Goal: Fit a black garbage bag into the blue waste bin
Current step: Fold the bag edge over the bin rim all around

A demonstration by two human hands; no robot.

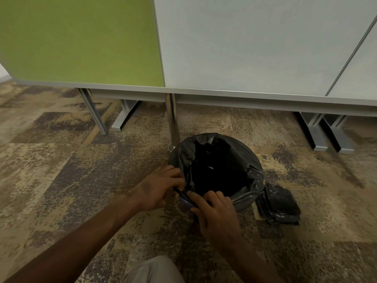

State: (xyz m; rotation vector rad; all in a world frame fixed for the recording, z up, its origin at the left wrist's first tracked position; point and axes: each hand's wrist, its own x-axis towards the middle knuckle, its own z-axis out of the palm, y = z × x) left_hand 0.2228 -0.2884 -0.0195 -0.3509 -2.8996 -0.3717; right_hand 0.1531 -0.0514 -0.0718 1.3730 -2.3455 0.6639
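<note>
We crouch over the blue waste bin [186, 201] on an office carpet [61, 180], both hands working at the bin's near rim. Only a narrow strip of blue shows between the two hands; the rest of the bin is wrapped by the black garbage bag [216, 166], which lines the inside and is folded outward over the far and right parts of the rim. At the near-left of the rim the bag's edge is not yet pulled over.

Our left hand [161, 186] sits at the left of that blue strip, fingers curled and pinching the bag's edge against the rim. Our right hand [216, 213] rests on the near rim just right of the strip, fingers bent and pressing down on plastic; we cannot tell whether it grips the bag or only pushes on it. The two hands are almost touching.

Just right of the bin, on the carpet, lies a folded stack of spare black bags [279, 203], touching or nearly touching the bag's overhang. Directly behind the bin stands a shiny metal leg [173, 119], its foot just beside the bin's far-left side. Above it runs a grey desk frame carrying a green partition panel [81, 39] to the left and pale grey panels [255, 43] to the right. The carpet is mottled tan and brown. A beige trouser knee [155, 270] shows nearest us, below the bin.
</note>
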